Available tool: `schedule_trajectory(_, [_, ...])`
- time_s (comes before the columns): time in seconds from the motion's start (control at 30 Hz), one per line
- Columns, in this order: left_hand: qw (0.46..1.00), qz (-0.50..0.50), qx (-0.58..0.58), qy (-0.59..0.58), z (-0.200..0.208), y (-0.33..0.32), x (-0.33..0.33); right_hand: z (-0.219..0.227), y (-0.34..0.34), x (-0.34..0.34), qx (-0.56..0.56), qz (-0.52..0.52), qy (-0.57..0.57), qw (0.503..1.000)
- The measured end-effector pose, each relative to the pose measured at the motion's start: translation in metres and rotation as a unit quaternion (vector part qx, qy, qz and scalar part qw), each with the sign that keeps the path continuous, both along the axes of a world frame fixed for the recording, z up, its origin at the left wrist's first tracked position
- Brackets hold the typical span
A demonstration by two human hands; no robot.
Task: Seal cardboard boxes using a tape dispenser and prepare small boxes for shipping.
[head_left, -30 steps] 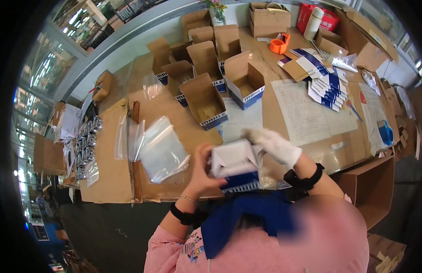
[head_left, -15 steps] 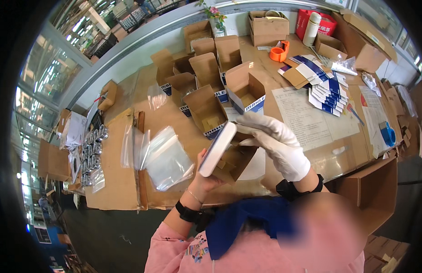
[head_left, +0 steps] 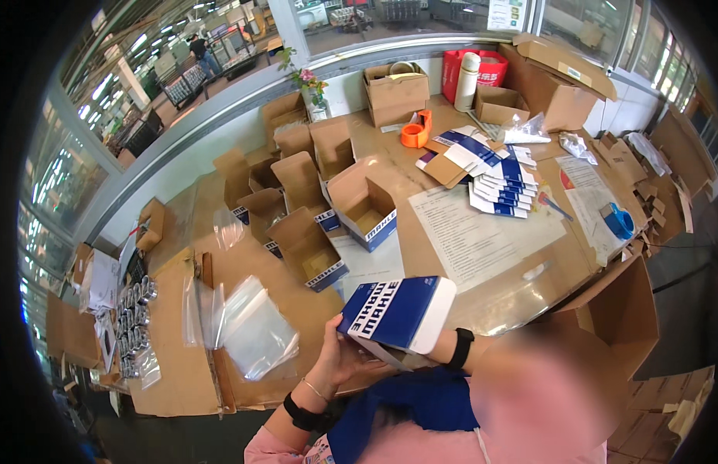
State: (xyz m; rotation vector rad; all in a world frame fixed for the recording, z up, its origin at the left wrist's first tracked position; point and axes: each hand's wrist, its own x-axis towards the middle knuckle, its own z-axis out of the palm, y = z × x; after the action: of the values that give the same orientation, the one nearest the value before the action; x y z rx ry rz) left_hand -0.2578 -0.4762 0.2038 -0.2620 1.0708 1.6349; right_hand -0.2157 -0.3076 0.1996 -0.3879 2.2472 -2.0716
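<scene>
Pink top (head_left: 398, 447): worn at the lower edge, under a dark blue cloth (head_left: 390, 410).
Left hand (head_left: 340, 360): bare, grasping the blue-and-white box from its left and underside; thin bracelet and black band (head_left: 301, 415) on the wrist.
Right hand: hidden behind the box, only the forearm (head_left: 480, 353) and its black band (head_left: 461, 348) showing; cannot tell whether gripping or released.
Blue-and-white box (head_left: 411, 305): held tilted above the table's near edge, broad blue face upward, dark lettering across a white band, white end toward the right.
Clear plastic bags (head_left: 258, 332): spread flat on the table (head_left: 195, 218), to the left of the box.
Big brown carton (head_left: 620, 309): open, at the table's right edge.
Metal parts (head_left: 135, 329): lined up in rows at the far left.
Printed sheets (head_left: 448, 236): lying flat, beyond the box and to its right.
Open boxes (head_left: 305, 247): grouped upright just beyond, lids raised, blue strips low on the fronts.
Blue tape holder (head_left: 620, 223): resting on paper at the right.
Flattened boxes (head_left: 502, 193): fanned in an overlapping pile.
Orange tape holder (head_left: 413, 133): standing just behind that pile.
White flask (head_left: 467, 82): upright before a red bag (head_left: 492, 71).
Flowers (head_left: 306, 76): in a vase near the window ledge.
</scene>
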Motion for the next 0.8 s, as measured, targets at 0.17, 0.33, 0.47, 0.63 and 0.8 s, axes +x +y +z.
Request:
schedule_trajectory(0.17, [0.999,0.023,0.029,-0.039,-0.020,0.006,-0.012,-0.016,0.005,-0.007,0.346,-0.076,0.373,0.858])
schedule_trajectory(0.33, [1.000,0.017,0.006,-0.025,-0.036,0.013,-0.019,0.055,0.007,0.014,0.290,-0.003,0.116,0.950])
schedule_trajectory(0.47, [0.990,0.079,0.081,-0.084,-0.060,0.037,-0.027,0.001,0.004,-0.001,0.484,-0.170,0.161,0.843])
schedule_trajectory(0.63, [0.951,0.237,0.171,-0.102,-0.085,0.046,-0.045,-0.002,0.025,-0.046,0.359,-0.284,0.309,0.834])
schedule_trajectory(0.8, [0.913,0.372,0.116,-0.123,-0.084,0.027,-0.051,-0.002,0.109,-0.043,0.398,-0.421,0.190,0.793])
